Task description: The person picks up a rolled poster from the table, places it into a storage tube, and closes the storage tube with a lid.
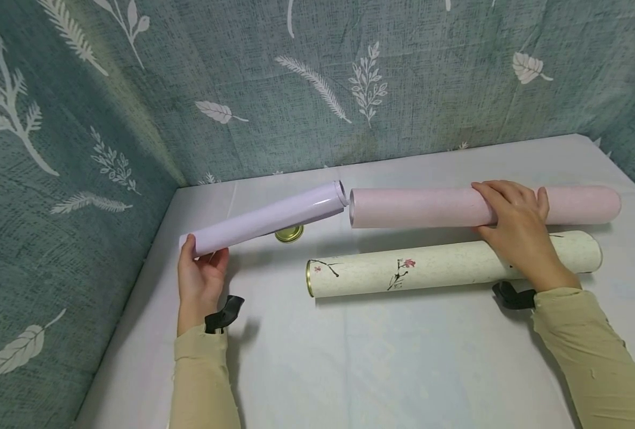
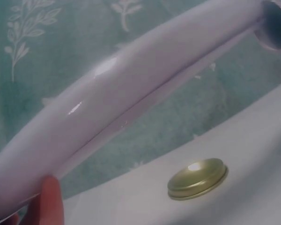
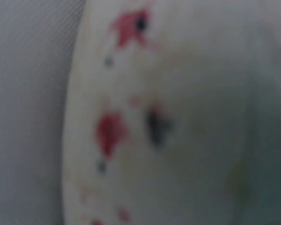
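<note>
My left hand (image 1: 202,280) holds a rolled sheet of glossy pale lilac paper (image 1: 266,215) by its left end, tilted up to the right. A loose edge runs along the roll (image 2: 112,93) in the left wrist view. Its far end is close to the open left end of a pink tube (image 1: 419,208). My right hand (image 1: 518,223) grips that tube from above, right of its middle. Nearer me lies a cream tube (image 1: 366,277) with a printed flower branch and a gold rim, partly hidden by my right hand. Blurred, the cream tube (image 3: 187,178) fills most of the right wrist view.
A round gold lid (image 1: 289,234) lies on the white-covered table (image 1: 382,357), behind and below the paper roll. Blue-green cloth (image 1: 274,89) with white leaf prints hangs along the table's back and left sides.
</note>
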A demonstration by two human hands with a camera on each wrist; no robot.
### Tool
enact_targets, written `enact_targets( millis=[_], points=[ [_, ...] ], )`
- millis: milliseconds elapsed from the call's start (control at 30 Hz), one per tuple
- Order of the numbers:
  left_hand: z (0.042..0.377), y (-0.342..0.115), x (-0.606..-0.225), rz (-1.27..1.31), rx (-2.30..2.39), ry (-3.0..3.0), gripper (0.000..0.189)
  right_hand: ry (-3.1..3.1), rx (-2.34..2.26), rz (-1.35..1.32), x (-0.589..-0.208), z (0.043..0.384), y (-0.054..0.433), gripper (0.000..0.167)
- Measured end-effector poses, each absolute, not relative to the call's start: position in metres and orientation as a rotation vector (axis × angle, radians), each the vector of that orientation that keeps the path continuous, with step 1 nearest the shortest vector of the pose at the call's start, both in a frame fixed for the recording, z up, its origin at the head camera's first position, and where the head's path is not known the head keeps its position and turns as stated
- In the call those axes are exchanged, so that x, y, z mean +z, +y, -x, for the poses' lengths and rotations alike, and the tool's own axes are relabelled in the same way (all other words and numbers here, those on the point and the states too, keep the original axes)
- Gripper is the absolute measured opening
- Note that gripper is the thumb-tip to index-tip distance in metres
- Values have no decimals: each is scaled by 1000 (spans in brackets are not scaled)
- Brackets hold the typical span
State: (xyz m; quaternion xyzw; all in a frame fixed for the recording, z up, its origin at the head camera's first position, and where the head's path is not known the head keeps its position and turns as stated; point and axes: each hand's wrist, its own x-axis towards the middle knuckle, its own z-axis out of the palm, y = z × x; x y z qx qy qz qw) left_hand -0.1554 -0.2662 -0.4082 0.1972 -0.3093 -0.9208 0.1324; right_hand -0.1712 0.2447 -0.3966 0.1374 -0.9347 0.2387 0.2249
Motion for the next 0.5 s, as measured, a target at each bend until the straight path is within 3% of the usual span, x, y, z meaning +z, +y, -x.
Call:
enact_targets(
  millis=[500],
  points=[
    [157,-259,-413,-537,-2689,-1009,61,-2586,662,-364,-396,170,244,72]
  ],
)
